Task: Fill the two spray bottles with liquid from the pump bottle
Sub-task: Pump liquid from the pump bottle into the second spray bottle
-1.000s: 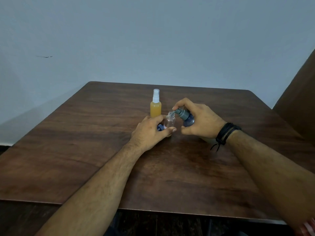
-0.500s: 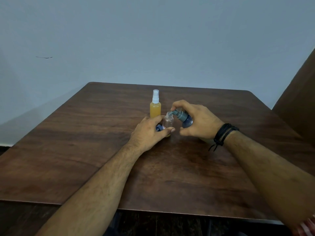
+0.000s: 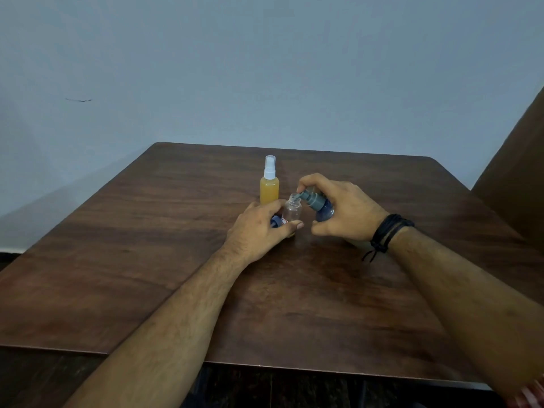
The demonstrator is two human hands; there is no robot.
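Right hand (image 3: 347, 210) grips pump bottle (image 3: 319, 204); left hand (image 3: 259, 231) steadies clear bottle (image 3: 292, 212).

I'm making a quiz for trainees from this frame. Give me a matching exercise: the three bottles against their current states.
Things:
1. spray bottle with white cap
2. clear small bottle
3. pump bottle

States:
A. tilted in the right hand, nozzle at another bottle's mouth
B. standing alone, untouched, with orange liquid
C. uncapped, steadied on the table by the left hand

Pairs: 1-B, 2-C, 3-A
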